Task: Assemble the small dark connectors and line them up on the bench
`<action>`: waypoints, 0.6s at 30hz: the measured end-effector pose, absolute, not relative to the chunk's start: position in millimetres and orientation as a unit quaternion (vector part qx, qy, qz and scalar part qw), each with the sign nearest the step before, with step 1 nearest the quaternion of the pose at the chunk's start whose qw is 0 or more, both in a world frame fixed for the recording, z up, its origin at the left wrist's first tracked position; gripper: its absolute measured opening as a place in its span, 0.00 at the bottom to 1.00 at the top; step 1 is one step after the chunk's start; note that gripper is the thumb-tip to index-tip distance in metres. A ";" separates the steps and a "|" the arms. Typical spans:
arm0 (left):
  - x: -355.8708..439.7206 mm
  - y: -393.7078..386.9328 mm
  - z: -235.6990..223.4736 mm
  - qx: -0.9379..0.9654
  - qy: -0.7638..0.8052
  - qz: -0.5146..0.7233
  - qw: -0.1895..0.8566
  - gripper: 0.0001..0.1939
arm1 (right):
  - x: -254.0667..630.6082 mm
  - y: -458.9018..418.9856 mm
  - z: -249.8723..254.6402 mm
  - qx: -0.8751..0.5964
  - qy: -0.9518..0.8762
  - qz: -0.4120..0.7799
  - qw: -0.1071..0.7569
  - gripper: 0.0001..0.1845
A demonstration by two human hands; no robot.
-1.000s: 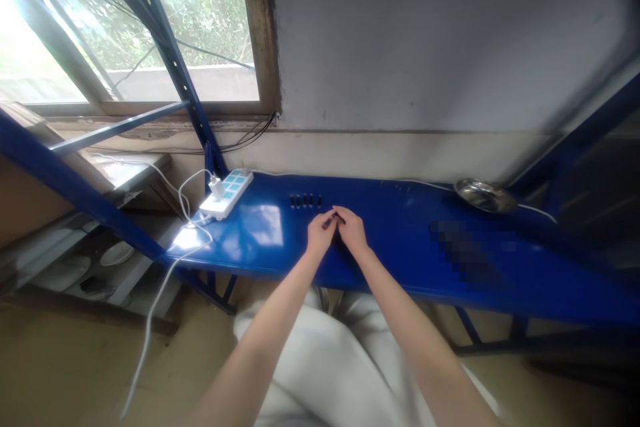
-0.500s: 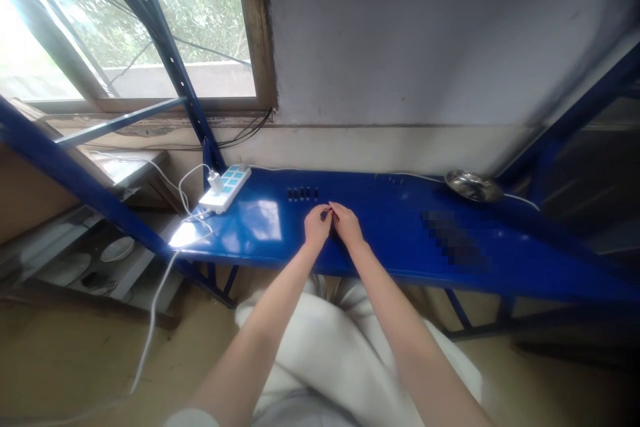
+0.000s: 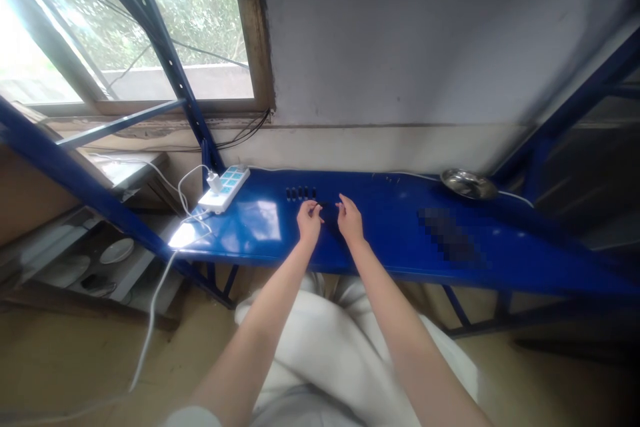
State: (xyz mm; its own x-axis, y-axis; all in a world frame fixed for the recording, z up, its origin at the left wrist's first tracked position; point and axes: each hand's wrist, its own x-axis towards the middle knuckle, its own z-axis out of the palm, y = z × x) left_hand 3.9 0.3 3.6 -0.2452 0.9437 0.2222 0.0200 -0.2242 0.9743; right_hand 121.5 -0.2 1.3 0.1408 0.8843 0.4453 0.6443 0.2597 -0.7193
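My left hand (image 3: 309, 220) is above the blue table (image 3: 380, 240), thumb and fingertips pinched on a small dark piece (image 3: 323, 204) that sticks out to the right. The piece is too small to name. To its right, apart from it, my right hand (image 3: 351, 220) has its index finger and thumb pointing at the piece, with a gap between them. Nothing can be made out for sure in that hand. Just beyond my left hand stands a row of several small dark pieces with light ends (image 3: 301, 193).
A white power strip (image 3: 225, 189) with a plugged-in charger lies at the table's left end; its cable hangs over the front edge. At the right are a shiny metal bowl (image 3: 468, 184) and a blurred-out dark object (image 3: 450, 237). Tiny metal bits (image 3: 389, 179) lie by the wall.
My hands were together at the fingertips and have now moved apart. The dark piece stays in my left hand. The row on the table has not changed; the view has shifted slightly.
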 end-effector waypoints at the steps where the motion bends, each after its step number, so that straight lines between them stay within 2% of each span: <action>1: 3.9 0.0 4.1 0.487 0.489 0.616 0.379 0.05 | 122.1 -0.8 1.6 -0.602 -0.639 0.128 0.461 0.24; 10: 3.8 -1.7 7.8 0.486 0.471 0.627 0.387 0.08 | 123.2 -1.3 1.7 -0.637 -0.657 0.083 0.395 0.22; 18: 2.9 -1.2 6.2 0.488 0.466 0.630 0.384 0.08 | 124.4 2.1 -4.1 -0.627 -0.667 0.070 0.397 0.22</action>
State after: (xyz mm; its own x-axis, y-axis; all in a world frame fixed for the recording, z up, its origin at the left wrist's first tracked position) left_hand 2.9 -1.2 6.2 -0.2278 0.9392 0.2571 -0.0295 -0.2705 0.9623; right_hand 124.4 2.1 -4.1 0.1011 0.8915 0.4417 0.7804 0.2042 -0.5910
